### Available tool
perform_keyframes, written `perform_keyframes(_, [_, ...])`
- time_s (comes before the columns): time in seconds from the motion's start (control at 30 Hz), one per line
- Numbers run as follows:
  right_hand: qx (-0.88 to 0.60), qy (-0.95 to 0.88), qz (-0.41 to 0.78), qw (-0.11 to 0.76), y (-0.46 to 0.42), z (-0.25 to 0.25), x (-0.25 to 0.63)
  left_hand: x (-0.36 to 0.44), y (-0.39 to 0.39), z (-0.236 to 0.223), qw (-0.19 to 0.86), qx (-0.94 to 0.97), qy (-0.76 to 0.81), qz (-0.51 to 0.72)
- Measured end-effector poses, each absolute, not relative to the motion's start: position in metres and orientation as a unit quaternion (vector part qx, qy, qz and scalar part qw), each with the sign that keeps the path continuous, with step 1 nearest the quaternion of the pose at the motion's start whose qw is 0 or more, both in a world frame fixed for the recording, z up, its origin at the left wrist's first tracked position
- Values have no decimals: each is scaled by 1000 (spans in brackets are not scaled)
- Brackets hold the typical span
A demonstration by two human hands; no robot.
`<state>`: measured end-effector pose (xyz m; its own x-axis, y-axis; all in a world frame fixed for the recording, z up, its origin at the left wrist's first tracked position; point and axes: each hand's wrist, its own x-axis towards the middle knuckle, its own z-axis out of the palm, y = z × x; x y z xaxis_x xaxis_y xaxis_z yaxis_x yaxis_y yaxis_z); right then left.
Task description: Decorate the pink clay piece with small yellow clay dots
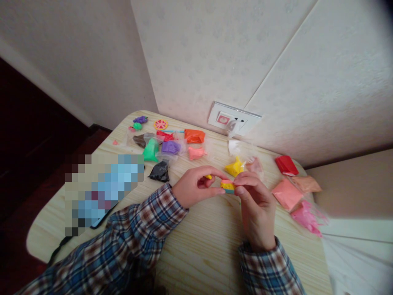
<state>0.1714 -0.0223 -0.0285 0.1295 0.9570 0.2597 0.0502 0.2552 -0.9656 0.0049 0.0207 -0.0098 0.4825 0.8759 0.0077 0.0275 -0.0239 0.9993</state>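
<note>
A small layered clay piece, pink on top, yellow in the middle and teal below, is held above the table between both hands. My left hand pinches its left side with thumb and index finger. A small bit of yellow clay shows at the curled fingers of that same hand. On the other side, my right hand grips the piece between thumb and fingertips, partly covering its right end. Just behind the hands lies a bag of yellow clay.
Bags of green, purple, black and orange clay lie behind on the wooden table. Pink clay packs lie right. A blurred-out phone-like device lies left. A wall socket is behind.
</note>
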Motion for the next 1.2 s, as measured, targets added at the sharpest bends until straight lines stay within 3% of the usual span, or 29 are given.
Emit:
perform_keyframes(0.67, [-481, -515, 423, 569, -24, -28, 170, 1, 24, -7, 710, 532, 340, 312])
perform_keyframes(1.2, [-467, -526, 428, 568, -24, -30, 173, 2, 22, -13, 726, 530, 345, 270])
